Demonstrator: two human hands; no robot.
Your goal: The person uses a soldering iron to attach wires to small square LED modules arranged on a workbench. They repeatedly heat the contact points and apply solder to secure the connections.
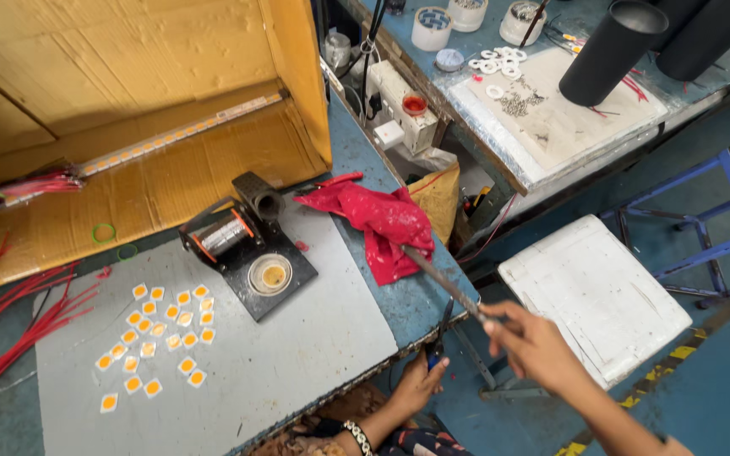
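My right hand grips the handle end of a long thin metal tool, likely a soldering iron, whose tip pokes into a crumpled red cloth on the blue bench. My left hand is below the bench's front edge and holds a small blue-handled tool; a beaded bracelet is on that wrist. On the grey mat stands a black soldering stand with a solder reel and a small round tin. Several small white squares with yellow centres lie scattered to the left.
An open cardboard box with a light strip fills the back left. Red wires lie at the left edge. A power strip sits behind. A second bench carries black tubes, white rings and tape. White stool at right.
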